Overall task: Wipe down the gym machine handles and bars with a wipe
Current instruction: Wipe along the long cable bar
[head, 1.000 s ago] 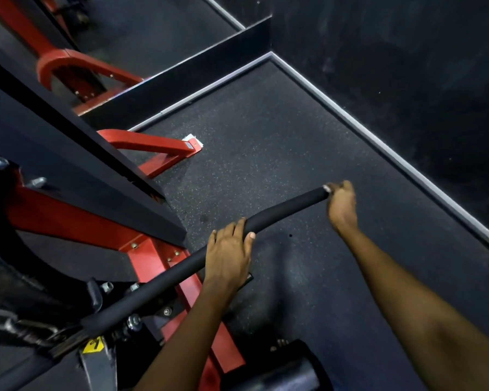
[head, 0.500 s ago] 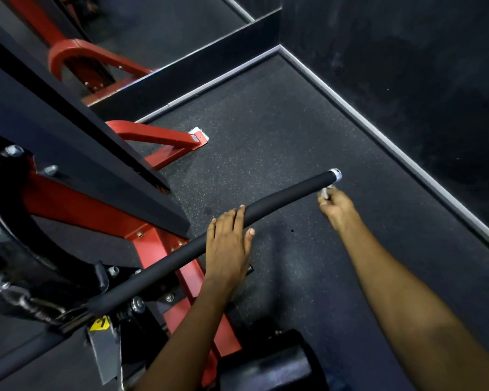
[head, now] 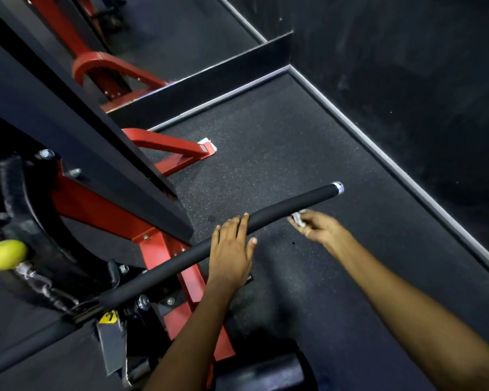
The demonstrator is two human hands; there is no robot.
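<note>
A long black padded bar (head: 181, 263) of the gym machine runs from lower left up to a silver end cap (head: 338, 187). My left hand (head: 232, 249) lies flat on the middle of the bar, its fingers straight over the top. My right hand (head: 321, 230) pinches a small crumpled white wipe (head: 297, 217), just below the bar's underside, a short way in from the end cap. Whether the wipe touches the bar is unclear.
The machine's red frame (head: 164, 153) and black upright (head: 82, 128) stand at the left, with a yellow knob (head: 6, 253) at the far left. Speckled rubber floor (head: 280, 136) lies beyond the bar. A dark wall (head: 407, 80) with a grey skirting edge runs along the right.
My right hand has slid the wipe back from the bar's end cap toward me along the underside. The left hand stays on the bar. The view has tilted slightly.
</note>
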